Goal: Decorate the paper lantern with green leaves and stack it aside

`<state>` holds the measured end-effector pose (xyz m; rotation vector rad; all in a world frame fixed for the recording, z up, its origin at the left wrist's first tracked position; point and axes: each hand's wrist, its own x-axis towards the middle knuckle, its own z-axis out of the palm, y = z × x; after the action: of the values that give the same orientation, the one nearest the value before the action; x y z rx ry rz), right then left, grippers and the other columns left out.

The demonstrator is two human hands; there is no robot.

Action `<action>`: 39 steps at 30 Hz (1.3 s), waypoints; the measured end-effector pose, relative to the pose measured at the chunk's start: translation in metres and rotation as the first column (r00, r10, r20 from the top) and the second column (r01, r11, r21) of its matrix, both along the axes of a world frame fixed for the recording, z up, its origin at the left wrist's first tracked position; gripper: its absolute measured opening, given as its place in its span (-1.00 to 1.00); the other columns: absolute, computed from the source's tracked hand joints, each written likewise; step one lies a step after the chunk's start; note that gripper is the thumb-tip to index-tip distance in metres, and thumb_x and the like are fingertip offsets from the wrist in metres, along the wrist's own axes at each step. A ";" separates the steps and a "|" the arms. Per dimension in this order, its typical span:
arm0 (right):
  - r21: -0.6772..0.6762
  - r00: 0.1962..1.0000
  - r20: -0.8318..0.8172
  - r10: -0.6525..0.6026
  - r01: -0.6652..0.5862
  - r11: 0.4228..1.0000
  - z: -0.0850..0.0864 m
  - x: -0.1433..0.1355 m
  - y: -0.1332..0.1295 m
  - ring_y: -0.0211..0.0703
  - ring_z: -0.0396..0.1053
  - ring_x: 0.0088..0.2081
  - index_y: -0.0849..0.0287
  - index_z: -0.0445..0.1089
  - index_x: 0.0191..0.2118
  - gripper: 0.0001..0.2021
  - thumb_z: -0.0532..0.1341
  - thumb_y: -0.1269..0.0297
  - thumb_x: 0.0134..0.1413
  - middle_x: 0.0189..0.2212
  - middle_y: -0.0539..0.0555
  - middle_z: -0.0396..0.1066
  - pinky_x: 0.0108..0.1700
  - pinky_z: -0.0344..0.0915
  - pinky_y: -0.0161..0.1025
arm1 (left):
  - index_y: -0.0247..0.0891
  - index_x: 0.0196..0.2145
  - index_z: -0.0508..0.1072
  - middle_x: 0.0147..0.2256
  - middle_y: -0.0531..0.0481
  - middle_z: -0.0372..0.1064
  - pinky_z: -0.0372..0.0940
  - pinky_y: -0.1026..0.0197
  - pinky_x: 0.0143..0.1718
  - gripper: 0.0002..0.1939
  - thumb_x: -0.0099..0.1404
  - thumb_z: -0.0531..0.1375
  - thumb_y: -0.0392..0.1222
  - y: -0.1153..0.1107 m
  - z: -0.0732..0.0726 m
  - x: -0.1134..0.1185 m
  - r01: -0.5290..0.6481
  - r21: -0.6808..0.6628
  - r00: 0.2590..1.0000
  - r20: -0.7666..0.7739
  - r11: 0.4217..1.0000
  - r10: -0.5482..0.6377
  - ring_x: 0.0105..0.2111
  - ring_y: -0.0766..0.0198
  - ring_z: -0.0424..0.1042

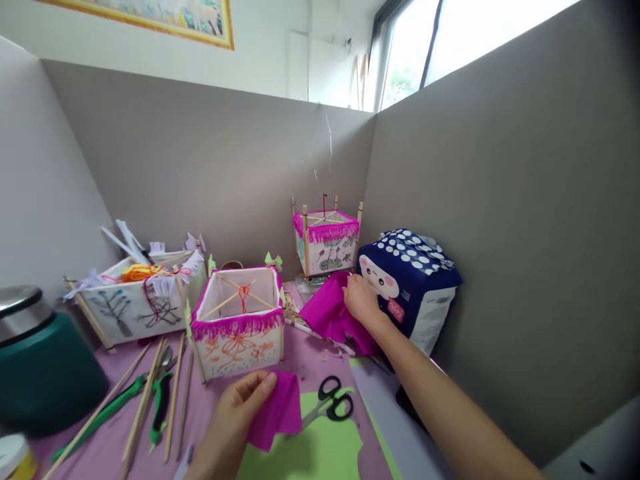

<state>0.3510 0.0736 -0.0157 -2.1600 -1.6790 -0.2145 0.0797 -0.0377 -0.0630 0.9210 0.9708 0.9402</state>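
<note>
My left hand (237, 413), low in the head view, pinches a small folded piece of magenta paper (280, 410) between thumb and fingers. Farther off to the right, my right hand (361, 299) is closed on the upper edge of a larger crumpled magenta sheet (330, 308), beside a blue tissue pack (410, 287). Scissors (327, 403) with black handles lie on green paper (320, 447), just right of the small piece. A square paper lantern (239, 347) with magenta fringe and orange drawings stands beyond my left hand.
At the back stands another fringed lantern (333, 250). On the left are a lantern holding orange yarn (143, 272), green-handled pliers (160, 400), wooden sticks (143, 407) and a teal flask (47, 373). Grey partitions (225, 160) enclose the purple table.
</note>
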 end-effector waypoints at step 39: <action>0.483 0.809 -0.177 0.561 -0.425 0.765 0.073 -0.033 -0.084 -0.08 0.40 -0.22 0.11 0.39 -0.21 -0.77 0.06 0.39 0.03 -0.28 0.01 0.47 -0.16 0.27 -0.21 | -0.22 -0.24 0.52 -0.24 -0.05 0.47 0.30 0.18 -0.15 -0.75 0.23 0.15 -0.05 -0.009 0.079 -0.003 -0.218 0.793 0.747 -0.239 0.569 0.620 -0.22 0.17 0.41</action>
<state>0.3182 -0.0101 0.0578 -1.2890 -1.7521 -0.0647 0.0764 -0.0465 0.0165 1.7223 1.3357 1.6457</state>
